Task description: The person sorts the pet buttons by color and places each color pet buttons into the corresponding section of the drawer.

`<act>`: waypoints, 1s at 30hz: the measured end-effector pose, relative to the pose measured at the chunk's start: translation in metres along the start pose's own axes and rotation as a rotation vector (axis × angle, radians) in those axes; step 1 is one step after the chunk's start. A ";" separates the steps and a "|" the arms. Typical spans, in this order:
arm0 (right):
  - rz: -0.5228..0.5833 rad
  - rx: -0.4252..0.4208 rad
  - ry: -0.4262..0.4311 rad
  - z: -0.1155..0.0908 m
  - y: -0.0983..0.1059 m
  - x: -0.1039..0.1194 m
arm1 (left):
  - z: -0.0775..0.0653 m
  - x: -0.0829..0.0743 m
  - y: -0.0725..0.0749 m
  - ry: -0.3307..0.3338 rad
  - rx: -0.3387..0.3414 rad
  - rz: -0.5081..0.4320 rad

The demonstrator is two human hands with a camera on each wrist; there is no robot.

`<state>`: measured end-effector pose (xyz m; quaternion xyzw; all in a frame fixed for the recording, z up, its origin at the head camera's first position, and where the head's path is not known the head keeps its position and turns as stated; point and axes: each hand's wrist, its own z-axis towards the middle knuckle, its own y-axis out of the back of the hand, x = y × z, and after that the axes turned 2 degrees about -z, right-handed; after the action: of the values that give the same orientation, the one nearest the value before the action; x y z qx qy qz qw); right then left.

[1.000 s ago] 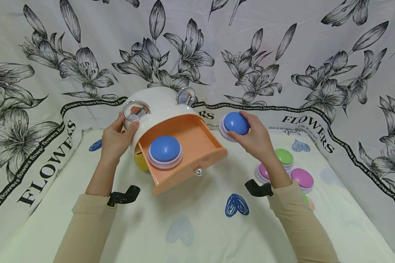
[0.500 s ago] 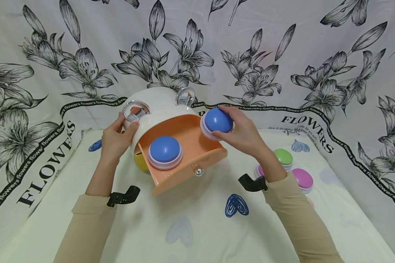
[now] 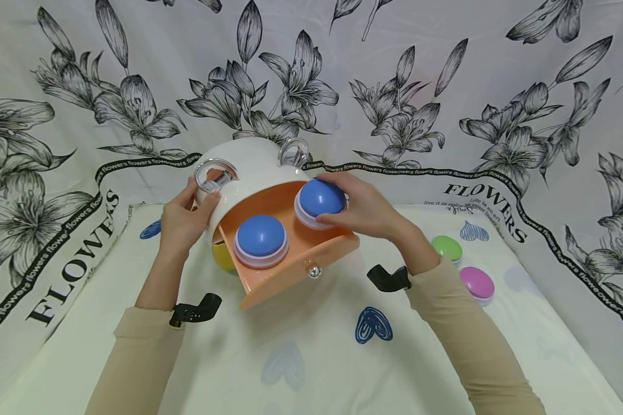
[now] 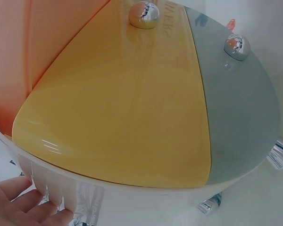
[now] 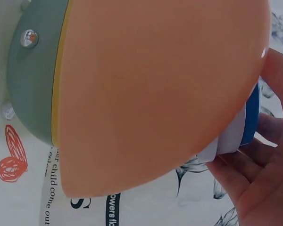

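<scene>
A rounded white drawer box (image 3: 244,158) with clear ring-shaped ears stands in the middle of the table, its orange top drawer (image 3: 298,253) pulled out. My left hand (image 3: 184,222) holds the box's left side, close to one ear. In the left wrist view its fingers lie along the white shell. Inside the drawer, at the left, sits a round white container with a blue domed lid (image 3: 261,235). My right hand (image 3: 366,207) grips a matching blue-lidded container (image 3: 321,199) at the drawer's right end. Whether its base touches the drawer floor is hard to tell.
Below the orange drawer are a yellow drawer (image 4: 118,103) and a grey-green drawer (image 4: 240,108), both with silver knobs. A green-lidded container (image 3: 448,248) and a pink-lidded container (image 3: 476,282) stand at the right, beside my forearm. Behind hangs a flower-printed cloth (image 3: 394,86).
My right hand has carried the blue-lidded container leftward, from beside the box to over the drawer's right end, and slightly lower. The left hand and the drawer box have stayed put.
</scene>
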<state>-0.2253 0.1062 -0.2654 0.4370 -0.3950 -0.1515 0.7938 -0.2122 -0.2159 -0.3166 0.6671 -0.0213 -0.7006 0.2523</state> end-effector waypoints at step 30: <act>-0.030 0.204 0.018 0.023 -0.014 0.005 | 0.000 0.002 0.002 -0.031 0.003 -0.005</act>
<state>-0.2385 0.0820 -0.2675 0.5228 -0.3947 -0.1184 0.7463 -0.2116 -0.2183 -0.3178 0.6566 -0.0245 -0.7115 0.2493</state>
